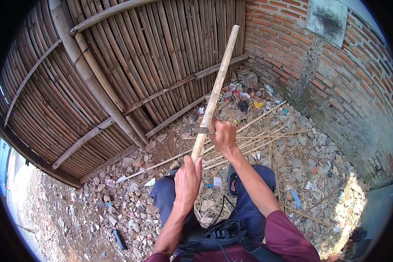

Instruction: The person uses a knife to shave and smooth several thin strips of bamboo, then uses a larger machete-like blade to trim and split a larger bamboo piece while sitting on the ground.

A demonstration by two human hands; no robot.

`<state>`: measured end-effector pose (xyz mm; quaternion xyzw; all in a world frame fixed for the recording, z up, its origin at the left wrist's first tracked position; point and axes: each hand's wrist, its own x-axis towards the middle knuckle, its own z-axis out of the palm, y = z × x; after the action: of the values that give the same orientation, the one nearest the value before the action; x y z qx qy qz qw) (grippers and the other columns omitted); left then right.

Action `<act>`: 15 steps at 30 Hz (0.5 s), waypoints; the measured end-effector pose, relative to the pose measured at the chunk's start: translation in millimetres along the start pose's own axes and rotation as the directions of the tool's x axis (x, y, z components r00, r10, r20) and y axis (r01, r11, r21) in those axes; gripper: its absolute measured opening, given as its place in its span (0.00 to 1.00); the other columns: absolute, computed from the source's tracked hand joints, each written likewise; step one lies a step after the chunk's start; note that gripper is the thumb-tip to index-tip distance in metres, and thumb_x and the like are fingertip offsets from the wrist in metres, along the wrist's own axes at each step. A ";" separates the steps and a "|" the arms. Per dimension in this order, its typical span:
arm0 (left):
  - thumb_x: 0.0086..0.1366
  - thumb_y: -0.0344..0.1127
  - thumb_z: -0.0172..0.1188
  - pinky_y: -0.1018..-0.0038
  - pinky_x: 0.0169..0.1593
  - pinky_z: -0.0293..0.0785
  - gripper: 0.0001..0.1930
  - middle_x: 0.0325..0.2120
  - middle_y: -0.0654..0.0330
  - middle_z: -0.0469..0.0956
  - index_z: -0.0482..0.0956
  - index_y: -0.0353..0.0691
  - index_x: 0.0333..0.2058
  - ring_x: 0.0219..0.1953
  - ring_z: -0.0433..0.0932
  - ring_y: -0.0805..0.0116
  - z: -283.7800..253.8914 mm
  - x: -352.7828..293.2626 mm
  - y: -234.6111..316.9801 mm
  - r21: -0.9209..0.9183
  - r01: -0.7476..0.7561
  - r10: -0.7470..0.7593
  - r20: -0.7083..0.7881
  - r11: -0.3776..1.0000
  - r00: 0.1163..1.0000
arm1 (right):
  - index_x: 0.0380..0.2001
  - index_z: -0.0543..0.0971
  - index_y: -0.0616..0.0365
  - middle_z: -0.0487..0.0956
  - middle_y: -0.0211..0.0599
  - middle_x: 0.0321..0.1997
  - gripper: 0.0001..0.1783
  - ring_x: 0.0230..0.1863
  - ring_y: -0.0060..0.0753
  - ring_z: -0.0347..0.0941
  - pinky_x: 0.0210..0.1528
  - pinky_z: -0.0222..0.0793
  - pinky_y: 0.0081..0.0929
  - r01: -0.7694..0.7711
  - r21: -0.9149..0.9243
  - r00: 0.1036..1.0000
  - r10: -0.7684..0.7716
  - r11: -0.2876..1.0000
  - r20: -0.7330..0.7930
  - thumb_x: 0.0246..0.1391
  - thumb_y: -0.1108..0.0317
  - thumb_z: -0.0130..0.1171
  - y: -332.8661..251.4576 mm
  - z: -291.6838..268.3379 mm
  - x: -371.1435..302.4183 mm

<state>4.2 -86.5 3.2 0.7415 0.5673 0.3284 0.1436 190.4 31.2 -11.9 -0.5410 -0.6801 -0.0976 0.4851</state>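
Note:
A long pale wooden pole [222, 70] slants up and away from me, its far end standing out against the bamboo wall. My left hand [187, 181] is closed around its lower end, thumb along the wood. My right hand [225, 137] grips a knife [202, 130], and a bit of green shows by the fist. The dark blade lies across the pole, a little above my left hand. The rest of the handle is hidden by my fingers. My knees are bent beneath both hands.
A bamboo-slat wall [161, 52] rises on the left and ahead, meeting a brick wall [284, 43] on the right. Thin bamboo strips [262, 118] lie on rubble ground [131, 201] scattered with litter. Black straps and a cable [222, 231] cross my lap.

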 end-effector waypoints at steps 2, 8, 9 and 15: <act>0.78 0.46 0.53 0.44 0.26 0.73 0.19 0.19 0.36 0.77 0.65 0.34 0.38 0.24 0.79 0.32 -0.1 0.3 -1.7 -0.002 0.003 -0.003 0.002 1.000 1.000 | 0.24 0.78 0.56 0.77 0.45 0.14 0.19 0.17 0.48 0.80 0.19 0.72 0.43 0.002 -0.013 1.000 -0.002 1.000 -0.009 0.65 0.57 0.51 -1.6 0.0 1.3; 0.78 0.46 0.53 0.43 0.27 0.73 0.19 0.20 0.35 0.77 0.65 0.33 0.38 0.25 0.79 0.30 -1.1 2.0 0.3 0.000 0.011 -0.011 0.018 1.000 1.000 | 0.24 0.79 0.57 0.77 0.46 0.13 0.22 0.15 0.48 0.79 0.18 0.70 0.42 -0.025 -0.031 1.000 0.025 0.999 -0.004 0.67 0.56 0.48 -0.5 1.3 1.2; 0.78 0.46 0.53 0.43 0.27 0.74 0.19 0.20 0.35 0.77 0.65 0.33 0.38 0.26 0.79 0.30 -0.8 2.3 -0.2 0.000 0.018 -0.018 0.024 1.000 1.000 | 0.25 0.80 0.57 0.76 0.45 0.13 0.22 0.15 0.47 0.78 0.17 0.70 0.41 -0.022 -0.029 1.000 0.021 0.999 -0.017 0.68 0.55 0.48 -0.7 2.2 1.8; 0.78 0.45 0.53 0.43 0.28 0.73 0.19 0.20 0.35 0.77 0.66 0.32 0.37 0.26 0.79 0.30 -3.7 1.1 -7.2 -0.015 0.013 -0.013 0.023 1.000 1.000 | 0.24 0.82 0.58 0.77 0.45 0.13 0.23 0.14 0.44 0.78 0.16 0.67 0.40 -0.039 -0.055 0.999 0.039 0.998 -0.003 0.68 0.56 0.50 4.2 10.3 0.8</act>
<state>-3.4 -83.7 2.0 0.7403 0.5679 0.3231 0.1579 188.2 40.1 -18.2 -0.5670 -0.6661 -0.1072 0.4725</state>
